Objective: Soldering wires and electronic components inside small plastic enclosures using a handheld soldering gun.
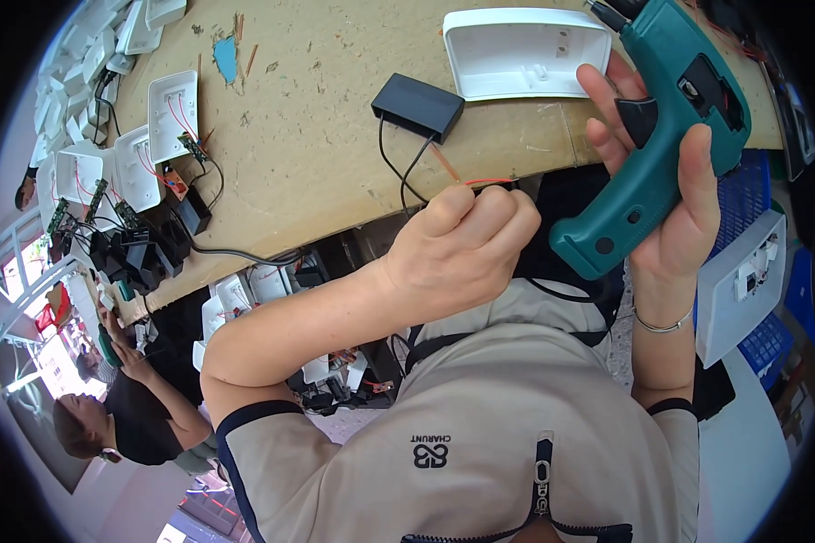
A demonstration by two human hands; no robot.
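Observation:
My left hand (pixel 466 240) is closed in a pinch at the table's near edge. A thin red wire (pixel 489 182) and the end of a dark cable stick out of it. Black cords run from a black box-shaped adapter (pixel 417 107) down towards this hand; how they lie inside the fist is hidden. In my right hand (pixel 675 204) rests a green pistol-shaped power tool (pixel 656 136) with a black trigger and dark nose. Its handle lies across the palm, thumb on one side and fingers on the other. Just beyond, a white plastic housing (pixel 527 54) stands on the table.
White housings (pixel 172 113) with circuit boards, wires and black adapters crowd the table's left end, with a pile of white shells (pixel 86 68) behind. A white tray-like part (pixel 741 285) and blue crates (pixel 743 199) stand at my right. Another person (pixel 145 412) works at the left.

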